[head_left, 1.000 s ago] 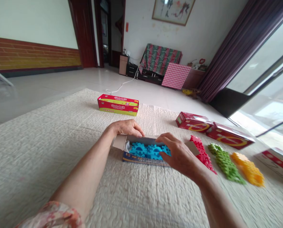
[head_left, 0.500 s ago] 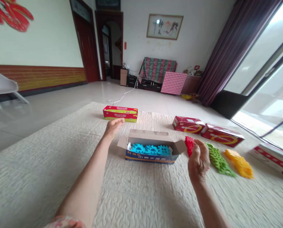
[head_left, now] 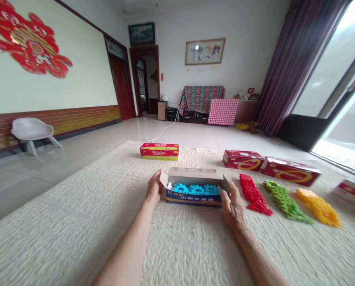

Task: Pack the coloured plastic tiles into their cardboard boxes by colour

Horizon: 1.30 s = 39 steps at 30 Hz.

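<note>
A blue cardboard box (head_left: 192, 198) stands on the quilted cover in front of me, its top flaps raised. Inside it lie several light-blue plastic building pieces (head_left: 196, 189) with toothed edges. At the box's left end, my left hand (head_left: 154, 186) is closed against the side and flap, its fingertips partly hidden behind the cardboard. My right hand (head_left: 233, 204) grips the right end, thumb near the front corner and fingers behind the flap. Just right of that hand lies a row of red plastic pieces (head_left: 253, 194).
Beyond the box sits a red and yellow box (head_left: 159, 152). Two dark red boxes (head_left: 243, 160) stand back right, with a white and red box (head_left: 352, 192) at far right. Green pieces (head_left: 286, 201) and yellow pieces (head_left: 317, 207) lie nearer. A white chair (head_left: 32, 130) stands left.
Both hands, apart from the blue box half a second ago, have come in to its two ends and closed on it. The view has tilted up and turned slightly left.
</note>
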Available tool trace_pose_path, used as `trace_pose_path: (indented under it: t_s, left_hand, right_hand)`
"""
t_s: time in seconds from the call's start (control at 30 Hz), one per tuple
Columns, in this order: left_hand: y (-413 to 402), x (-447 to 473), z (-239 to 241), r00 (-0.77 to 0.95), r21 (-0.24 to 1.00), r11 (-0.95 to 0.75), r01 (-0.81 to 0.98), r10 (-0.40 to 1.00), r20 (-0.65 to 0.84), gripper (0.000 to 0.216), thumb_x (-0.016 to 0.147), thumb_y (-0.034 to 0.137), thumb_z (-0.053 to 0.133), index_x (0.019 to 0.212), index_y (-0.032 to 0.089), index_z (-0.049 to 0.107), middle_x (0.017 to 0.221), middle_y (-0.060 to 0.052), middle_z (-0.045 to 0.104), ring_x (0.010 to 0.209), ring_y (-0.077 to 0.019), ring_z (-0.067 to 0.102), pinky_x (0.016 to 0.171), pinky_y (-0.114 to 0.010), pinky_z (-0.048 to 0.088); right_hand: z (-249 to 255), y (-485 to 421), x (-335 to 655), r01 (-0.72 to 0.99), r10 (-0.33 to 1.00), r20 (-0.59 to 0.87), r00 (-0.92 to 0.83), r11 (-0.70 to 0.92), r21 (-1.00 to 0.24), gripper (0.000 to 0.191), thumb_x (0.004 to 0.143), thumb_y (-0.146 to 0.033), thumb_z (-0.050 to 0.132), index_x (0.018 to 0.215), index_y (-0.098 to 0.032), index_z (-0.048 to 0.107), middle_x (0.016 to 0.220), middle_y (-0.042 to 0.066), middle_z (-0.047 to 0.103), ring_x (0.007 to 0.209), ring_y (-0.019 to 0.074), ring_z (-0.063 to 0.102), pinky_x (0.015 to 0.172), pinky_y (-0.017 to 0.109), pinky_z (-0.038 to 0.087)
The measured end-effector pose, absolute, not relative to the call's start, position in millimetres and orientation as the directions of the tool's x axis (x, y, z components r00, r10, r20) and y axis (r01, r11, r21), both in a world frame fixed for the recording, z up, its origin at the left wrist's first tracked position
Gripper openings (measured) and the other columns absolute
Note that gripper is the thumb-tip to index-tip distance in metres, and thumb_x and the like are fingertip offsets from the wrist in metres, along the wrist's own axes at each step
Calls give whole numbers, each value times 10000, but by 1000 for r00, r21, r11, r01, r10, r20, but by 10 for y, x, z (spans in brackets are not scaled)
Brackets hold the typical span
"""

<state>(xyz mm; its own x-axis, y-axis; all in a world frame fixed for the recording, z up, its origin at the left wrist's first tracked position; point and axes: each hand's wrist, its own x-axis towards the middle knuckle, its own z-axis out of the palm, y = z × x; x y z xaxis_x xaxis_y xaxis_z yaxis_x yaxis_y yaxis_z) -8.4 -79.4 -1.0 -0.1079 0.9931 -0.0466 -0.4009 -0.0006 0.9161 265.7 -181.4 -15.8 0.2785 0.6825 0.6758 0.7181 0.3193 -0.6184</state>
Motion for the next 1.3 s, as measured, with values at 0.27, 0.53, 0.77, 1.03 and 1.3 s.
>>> trace_pose_path:
  t_s: [0.27, 0.53, 0.77, 1.03, 1.3]
  left_hand:
    - [-817, -23, -28, -2, 913, 2, -409, 1000, -3, 585, 670, 362, 782, 1193, 194, 581, 1020, -45, 723, 927, -176, 676, 789, -243, 520]
    - [-820, 1, 25, 93, 877, 3, -481, 995, 47, 757, 661, 284, 767, 1348, 152, 479, 998, -70, 734, 851, -196, 685, 760, -282, 516]
    - [-804, 11, 27, 168, 848, -6, -530, 979, 112, 751, 668, 265, 749, 1362, 158, 483, 1072, -85, 720, 892, -219, 682, 753, -288, 498]
    - [-811, 46, 33, 156, 847, -8, -531, 982, 107, 298, 597, 227, 775, 883, 165, 719, 804, -26, 744, 686, -162, 664, 630, -252, 476]
    - [-819, 55, 27, 155, 848, 32, -530, 986, 59, 284, 537, 233, 826, 799, 182, 728, 719, 12, 732, 585, -136, 623, 545, -235, 424]
  right_hand:
    - [-102, -1823, 2653, 598, 783, 571, 245, 342, -725, 477, 935, -451, 390, 1321, -184, 476, 1424, 149, 468, 1337, 250, 405, 1092, 488, 316]
    - [-98, -1740, 2686, 374, 735, 550, 397, 417, -828, 317, 898, -436, 455, 994, -200, 643, 1260, 116, 607, 1191, 257, 534, 1026, 439, 393]
    - [-152, -1610, 2755, 166, 805, 411, 428, 377, -911, 558, 784, -363, 576, 1316, -255, 449, 1322, 110, 561, 1183, 279, 534, 969, 453, 428]
    - [-25, -1690, 2704, 187, 837, 398, 376, 352, -917, 614, 797, -412, 585, 1380, -301, 428, 1322, 80, 543, 1232, 287, 484, 992, 449, 406]
    - [137, -1756, 2664, 319, 737, 494, 461, 382, -867, 466, 853, -544, 504, 1214, -255, 562, 1086, 67, 619, 1009, 248, 570, 839, 376, 462]
